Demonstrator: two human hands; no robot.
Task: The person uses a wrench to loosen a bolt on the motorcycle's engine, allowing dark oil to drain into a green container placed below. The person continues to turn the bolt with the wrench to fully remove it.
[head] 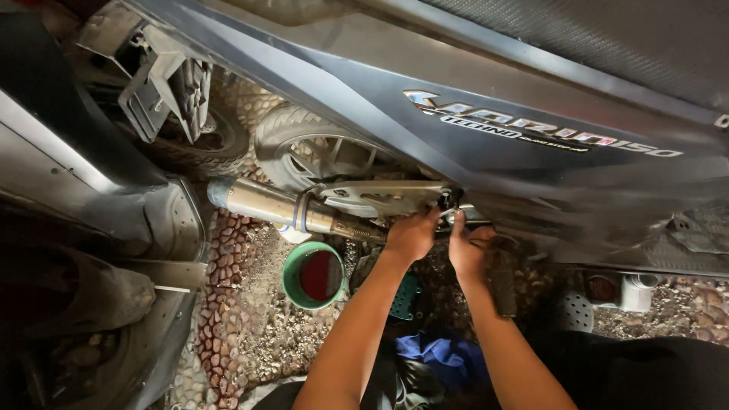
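A dark blue-grey scooter body panel (486,114) runs across the top of the head view. Below it a silver exhaust pipe (266,203) and a metal bracket (380,196) lie beside the rear wheel (319,152). My left hand (411,234) reaches up to the right end of the bracket, fingers curled on a small dark part under the panel. My right hand (467,247) is right beside it, fingers closed on the same spot. What each hand grips is hidden by the fingers and shadow.
A green bowl (313,275) with a dark red inside stands on the pebbled ground (243,319). A teal plastic piece (406,296) and blue cloth (437,357) lie near my forearms. Another vehicle's dark bodywork (83,228) fills the left side.
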